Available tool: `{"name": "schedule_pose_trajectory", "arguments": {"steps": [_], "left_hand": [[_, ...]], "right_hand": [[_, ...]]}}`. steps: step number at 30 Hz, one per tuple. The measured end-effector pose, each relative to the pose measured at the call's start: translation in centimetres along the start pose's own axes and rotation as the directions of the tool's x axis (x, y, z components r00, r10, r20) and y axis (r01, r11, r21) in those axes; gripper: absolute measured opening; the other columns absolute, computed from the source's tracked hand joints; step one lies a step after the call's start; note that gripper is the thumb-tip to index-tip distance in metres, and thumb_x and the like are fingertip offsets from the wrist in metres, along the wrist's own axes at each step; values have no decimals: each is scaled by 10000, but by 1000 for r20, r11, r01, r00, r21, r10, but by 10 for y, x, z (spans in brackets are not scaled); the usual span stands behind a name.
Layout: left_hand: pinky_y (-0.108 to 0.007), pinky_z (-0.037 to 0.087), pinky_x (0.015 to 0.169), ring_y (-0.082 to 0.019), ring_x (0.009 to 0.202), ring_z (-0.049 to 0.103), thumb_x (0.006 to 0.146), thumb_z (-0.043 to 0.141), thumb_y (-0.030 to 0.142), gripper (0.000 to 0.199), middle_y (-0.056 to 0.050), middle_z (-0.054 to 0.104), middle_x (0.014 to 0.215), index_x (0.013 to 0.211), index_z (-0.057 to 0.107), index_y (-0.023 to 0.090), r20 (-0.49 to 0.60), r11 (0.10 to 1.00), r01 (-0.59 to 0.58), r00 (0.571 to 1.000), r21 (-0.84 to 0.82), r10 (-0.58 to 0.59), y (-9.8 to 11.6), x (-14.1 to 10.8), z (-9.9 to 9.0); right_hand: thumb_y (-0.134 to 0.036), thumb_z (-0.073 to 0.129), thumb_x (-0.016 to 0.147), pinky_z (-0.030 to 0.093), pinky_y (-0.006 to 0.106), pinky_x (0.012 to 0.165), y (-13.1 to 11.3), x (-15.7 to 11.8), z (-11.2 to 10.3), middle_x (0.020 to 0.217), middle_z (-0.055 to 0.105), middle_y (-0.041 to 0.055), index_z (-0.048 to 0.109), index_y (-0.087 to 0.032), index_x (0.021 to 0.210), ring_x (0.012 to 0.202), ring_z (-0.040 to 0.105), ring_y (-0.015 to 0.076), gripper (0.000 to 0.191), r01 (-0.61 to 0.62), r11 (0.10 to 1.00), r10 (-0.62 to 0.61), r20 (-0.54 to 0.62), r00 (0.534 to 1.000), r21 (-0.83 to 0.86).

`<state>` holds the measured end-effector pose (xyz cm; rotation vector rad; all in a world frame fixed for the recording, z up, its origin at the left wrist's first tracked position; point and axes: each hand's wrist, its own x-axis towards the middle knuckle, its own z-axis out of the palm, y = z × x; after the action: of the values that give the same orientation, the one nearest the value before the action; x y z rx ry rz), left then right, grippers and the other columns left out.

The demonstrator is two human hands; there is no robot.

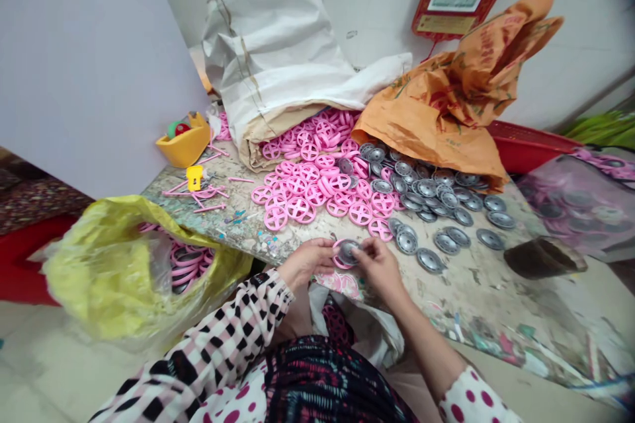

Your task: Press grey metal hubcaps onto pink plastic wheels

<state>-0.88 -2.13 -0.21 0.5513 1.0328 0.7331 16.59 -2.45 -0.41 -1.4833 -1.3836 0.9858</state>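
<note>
White wall [600,26] rises behind a worn, paint-flecked desk [476,291]. At the desk's near edge, low in the middle of the frame, the left hand [305,263] and right hand [380,269] meet on a pink wheel [337,259] with a grey disc [348,252] set against its centre. The left hand's grip is closed around the wheel's rim, and the right hand's grip is closed on the disc. Just above the hands, a pile of pink rims [310,178] spreads across the desk's middle, touching a scatter of grey discs [436,201] to its right. A white sack [262,33] and an orange sack [446,92] slump open behind these piles, with a red crate [530,145] past the orange one. At lower left, a yellow bag [114,271] holds assembled pink wheels [186,264]. Pink rods [198,193] lie at the desk's left end, near a yellow scoop [183,142]. A dark cup [543,258] stands at right, in front of a clear bag [575,205].
</note>
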Motion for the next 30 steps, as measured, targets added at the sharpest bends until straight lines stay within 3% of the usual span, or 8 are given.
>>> {"name": "schedule_pose_trajectory", "arguments": {"steps": [4,6,8,11,14,19,26,30], "left_hand": [[-273,512,685,-135,618,634,661,737,172,279,-24,645,720,877,564,140,-62,1000,-11,998,-16,10,0,-3,3],[-265,505,663,-130,595,623,660,732,158,271,-10,632,689,856,546,145,-93,1000,-22,995,0,22,0,-3,6],[-255,495,641,-123,576,610,658,726,151,264,1,621,669,843,537,147,-104,999,-39,994,13,40,-1,-2,8],[-247,488,617,-119,574,599,647,723,143,249,0,614,673,819,543,138,-94,998,-64,993,18,65,-4,0,9],[-245,479,576,-120,556,582,650,689,108,204,-1,595,662,792,544,130,-96,996,-82,992,30,84,-6,1,10],[-234,461,538,-111,527,551,652,671,106,171,21,550,621,741,528,138,-115,986,-155,980,57,161,-11,4,11],[-210,452,589,-103,597,584,713,705,268,274,-8,611,724,916,565,149,-48,978,-197,978,70,201,-13,-4,8],[-234,474,632,-132,652,621,780,652,409,307,-42,627,732,902,535,152,-33,979,-190,981,73,193,-16,-6,5]], "right_hand": [[-440,611,749,417,296,640,13,-10,20,749,529,0,514,-207,775,654,488,157,254,115,965,-128,-40,991,-235],[-440,624,732,441,307,659,17,-9,18,834,552,18,527,-200,883,677,515,161,300,93,973,-103,-37,994,-210],[-442,620,724,452,305,643,20,-7,14,819,562,7,518,-196,1017,669,535,165,396,31,993,-25,51,998,-118],[-432,610,714,455,299,645,19,-6,15,744,564,-14,545,-196,1006,663,533,167,381,-24,1000,26,173,985,-14],[-406,614,691,451,298,663,19,-11,21,750,578,-11,554,-201,905,672,521,164,302,-22,1000,21,103,994,10],[-402,591,715,460,303,673,25,-16,27,765,606,4,572,-199,941,686,534,173,305,20,999,-19,53,998,-25],[-435,563,776,483,354,753,25,-29,6,923,665,48,603,-203,1007,810,596,213,330,105,992,-96,112,989,-71],[-363,521,842,447,393,848,19,-61,-11,962,664,59,659,-213,967,908,587,229,239,271,915,-202,243,949,-298]]}}
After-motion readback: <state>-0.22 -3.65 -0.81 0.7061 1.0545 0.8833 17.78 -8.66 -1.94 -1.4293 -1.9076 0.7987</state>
